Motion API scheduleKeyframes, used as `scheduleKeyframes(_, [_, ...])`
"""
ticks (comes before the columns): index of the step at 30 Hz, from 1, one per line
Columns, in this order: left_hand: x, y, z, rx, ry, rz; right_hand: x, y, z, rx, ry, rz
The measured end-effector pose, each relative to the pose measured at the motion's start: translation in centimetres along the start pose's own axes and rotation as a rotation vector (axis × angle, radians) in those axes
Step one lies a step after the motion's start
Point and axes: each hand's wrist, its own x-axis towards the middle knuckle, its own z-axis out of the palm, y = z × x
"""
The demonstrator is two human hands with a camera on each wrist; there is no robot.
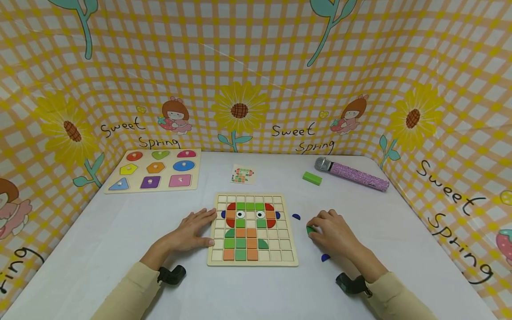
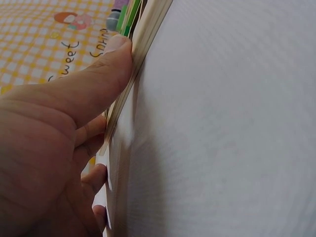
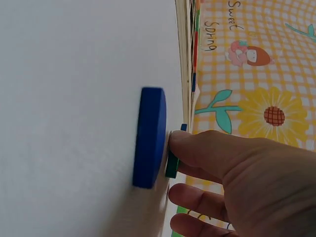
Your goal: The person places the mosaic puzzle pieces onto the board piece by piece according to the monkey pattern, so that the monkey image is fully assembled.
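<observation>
A wooden grid board (image 1: 276, 257) lies mid-table, with colored square and rounded tiles forming a figure with two eye tiles. At the board's left edge rests my left hand (image 1: 192, 232), fingers extended; its thumb touches the rim in the left wrist view. My right hand (image 1: 334, 233), right of the board, pinches a small green tile (image 1: 310, 230) between thumb and finger, seen edge-on as a dark green piece (image 3: 172, 164) in the right wrist view. One blue half-round tile (image 1: 296, 217) lies between board and hand. Another blue half-round tile (image 1: 325, 258) lies just below the hand.
A pattern card (image 1: 242, 174) lies behind the board. At the back left is a shape puzzle with knobs (image 1: 140, 155). A green block (image 1: 312, 178) and a glittery purple microphone (image 1: 358, 175) lie at the back right. Patterned cloth walls (image 1: 256, 66) enclose the white table.
</observation>
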Motion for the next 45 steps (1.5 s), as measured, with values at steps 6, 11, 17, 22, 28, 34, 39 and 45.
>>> scheduleKeyframes(6, [-0.1,0.0,0.1,-0.002,-0.002,-0.005,0.0,0.0,-0.1,0.026,-0.017,-0.025])
scheduleKeyframes(11, [-0.1,0.0,0.1,0.000,-0.002,-0.003,-0.1,-0.4,-0.2,0.020,-0.016,-0.089])
scheduleKeyframes(17, [-0.1,0.1,0.0,0.005,0.000,0.002,-0.5,-0.4,-0.5,0.003,-0.003,-0.025])
scheduleKeyframes(22, [0.0,0.1,-0.1,0.007,-0.003,0.002,-1.2,-0.2,-0.9,-0.020,0.025,0.016])
scheduleKeyframes(28, [0.0,0.0,-0.2,0.009,-0.001,0.006,-1.6,-0.3,-1.1,0.000,0.032,0.026])
scheduleKeyframes(34, [0.0,-0.1,-0.2,0.014,-0.008,0.006,-1.0,-0.7,-0.7,-0.012,0.021,0.015])
scheduleKeyframes(39, [0.1,-0.1,-0.1,0.011,-0.006,0.002,-0.1,-1.3,-0.4,-0.003,0.005,0.003])
scheduleKeyframes(45, [0.0,0.1,-0.1,-0.002,-0.011,0.001,0.6,-2.1,-0.1,0.025,-0.021,-0.014])
